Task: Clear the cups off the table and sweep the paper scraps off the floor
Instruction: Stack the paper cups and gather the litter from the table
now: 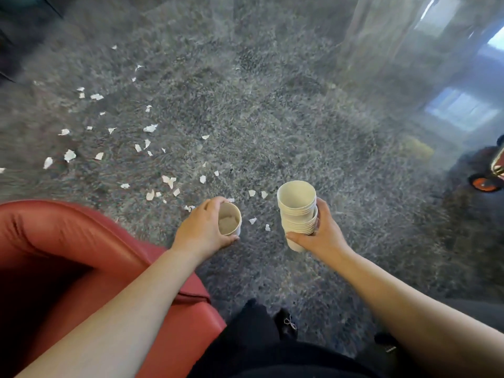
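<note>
The left hand (203, 229) holds one cup (230, 219), fingers curled round its rim, mouth up, just left of the stack (297, 214) clamped upright in the right hand (321, 231), with scraps (150, 128) on the carpet (272, 118) beyond.

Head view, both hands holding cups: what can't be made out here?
- Single cup in the left hand: something pale inside, too blurred to identify.
- Stacked cups in the right hand: exact count unclear; rims blur and fingers cover the lower ones.
- Table: its glass top shows only through reflections.
- Orange-and-black object: cut off by the right edge.
</note>
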Demonstrator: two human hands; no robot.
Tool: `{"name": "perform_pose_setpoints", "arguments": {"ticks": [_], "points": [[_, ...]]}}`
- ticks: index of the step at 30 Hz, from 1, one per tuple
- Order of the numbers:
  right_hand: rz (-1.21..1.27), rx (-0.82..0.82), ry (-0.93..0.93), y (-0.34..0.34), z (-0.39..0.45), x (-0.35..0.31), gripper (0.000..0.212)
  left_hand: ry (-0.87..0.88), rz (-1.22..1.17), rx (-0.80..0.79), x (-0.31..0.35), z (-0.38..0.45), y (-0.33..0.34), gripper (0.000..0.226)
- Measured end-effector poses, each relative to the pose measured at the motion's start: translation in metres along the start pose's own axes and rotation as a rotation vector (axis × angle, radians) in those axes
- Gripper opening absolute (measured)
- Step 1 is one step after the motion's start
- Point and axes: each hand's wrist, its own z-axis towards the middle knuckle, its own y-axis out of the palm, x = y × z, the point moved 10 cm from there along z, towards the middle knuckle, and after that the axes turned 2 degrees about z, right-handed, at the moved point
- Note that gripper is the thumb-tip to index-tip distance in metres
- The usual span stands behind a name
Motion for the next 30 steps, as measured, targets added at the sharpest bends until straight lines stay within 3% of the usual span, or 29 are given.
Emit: {"name": "perform_pose_setpoints", "arguments": {"ticks": [9, 20, 30], "points": [[-0.050, -0.046, -0.014, 0.006, 0.136, -0.051, 0.089, -0.108, 0.033, -0.019, -0.031, 0.117, -0.035, 0.084], [-0.037, 0.005, -0.047, 0.017, 0.300, -0.141, 0.087, -0.083, 0.035, 0.008, -0.062, 0.282, -0.116, 0.086], [-0.061, -0.062, -0.076, 0.047, 0.473, -0.213, 0.088, -0.115, 0.031, 0.023, -0.087, 0.441, -0.174, 0.085]]}}
